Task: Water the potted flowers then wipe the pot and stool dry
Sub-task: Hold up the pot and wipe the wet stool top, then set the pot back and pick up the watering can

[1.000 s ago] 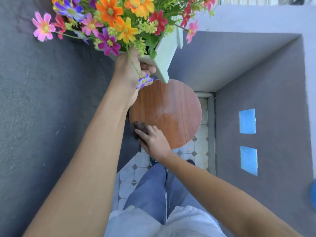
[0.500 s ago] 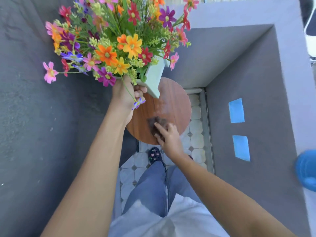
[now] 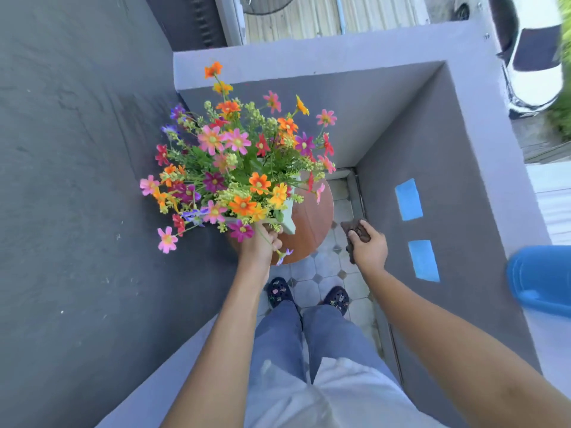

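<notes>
A bunch of bright flowers (image 3: pixel 238 168) fills a pale green pot (image 3: pixel 289 219). My left hand (image 3: pixel 261 247) grips the pot's near rim and holds it over the round wooden stool (image 3: pixel 312 223). Whether the pot's base touches the stool top is hidden by the flowers. My right hand (image 3: pixel 367 245) holds a dark brown cloth (image 3: pixel 355 231) off the stool, to its right, above the tiled floor.
Grey walls close in on the left (image 3: pixel 77 196), back and right (image 3: pixel 457 186); the right wall bears two blue tape patches (image 3: pixel 408 199). A blue container (image 3: pixel 540 278) sits on the right ledge. My feet stand on the tiled floor (image 3: pixel 321 273) just before the stool.
My right hand has lifted the cloth off the stool top and moved it right. My left hand has brought the pot down towards the stool. The view has pulled back.
</notes>
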Available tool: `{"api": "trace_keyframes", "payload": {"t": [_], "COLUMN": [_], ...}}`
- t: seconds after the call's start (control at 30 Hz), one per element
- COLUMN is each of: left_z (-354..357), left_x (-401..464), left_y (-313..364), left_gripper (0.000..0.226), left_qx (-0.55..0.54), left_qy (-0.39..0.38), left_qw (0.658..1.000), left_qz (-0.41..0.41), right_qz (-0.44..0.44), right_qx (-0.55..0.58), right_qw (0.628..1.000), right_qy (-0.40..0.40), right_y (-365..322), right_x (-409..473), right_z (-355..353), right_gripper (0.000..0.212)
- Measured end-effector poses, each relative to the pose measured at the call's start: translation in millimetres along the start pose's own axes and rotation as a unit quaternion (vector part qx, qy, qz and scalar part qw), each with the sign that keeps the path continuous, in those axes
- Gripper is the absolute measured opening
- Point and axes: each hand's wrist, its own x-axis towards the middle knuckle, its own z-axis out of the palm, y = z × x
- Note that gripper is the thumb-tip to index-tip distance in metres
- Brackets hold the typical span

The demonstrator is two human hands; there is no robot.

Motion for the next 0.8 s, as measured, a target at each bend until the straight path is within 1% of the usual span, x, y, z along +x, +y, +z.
{"api": "trace_keyframes", "payload": {"t": [0.07,0.17,0.27,0.4,0.5,0.67,0.73,0.8], "left_z": [5.7,17.6,33.4,51.2,64.2,81.6,84.2,85.1], "left_x": [-2.1,-1.6,-6.3,-5.4,1.2,15.5,17.7,14.6], "left_y": [-14.4,-35.7,-49.6,-68.9,-83.6,-101.0,-108.2,-109.5], "left_gripper": [0.035,0.036,0.034,0.039,0.040,0.034,0.029,0.029], "left_qx": [-0.004,-0.010,-0.029,-0.017,-0.023,-0.007,0.026,0.034], "left_qy": [0.006,0.016,0.014,0.024,0.036,0.066,0.080,0.093], "left_qw": [1.000,0.999,0.999,0.999,0.998,0.998,0.996,0.995], "left_qz": [-0.022,-0.039,-0.005,0.026,0.040,0.017,-0.011,-0.014], "right_qz": [0.025,0.017,0.023,0.045,0.053,0.029,0.022,0.012], "right_qx": [0.045,0.097,0.159,0.226,0.232,0.240,0.241,0.246], "right_qw": [0.999,0.995,0.987,0.973,0.971,0.970,0.969,0.968], "right_qy": [0.002,-0.008,-0.018,-0.007,-0.008,-0.034,-0.044,-0.049], "right_y": [5.2,0.8,-2.7,-3.1,-2.1,5.0,10.6,14.0], "right_x": [-10.6,-41.0,-66.2,-87.8,-95.4,-101.9,-103.2,-105.9], "right_z": [-12.7,-31.9,-49.9,-67.4,-81.3,-108.9,-121.5,-135.1], "right_gripper": [0.046,0.045,0.042,0.040,0.041,0.044,0.045,0.045]}}
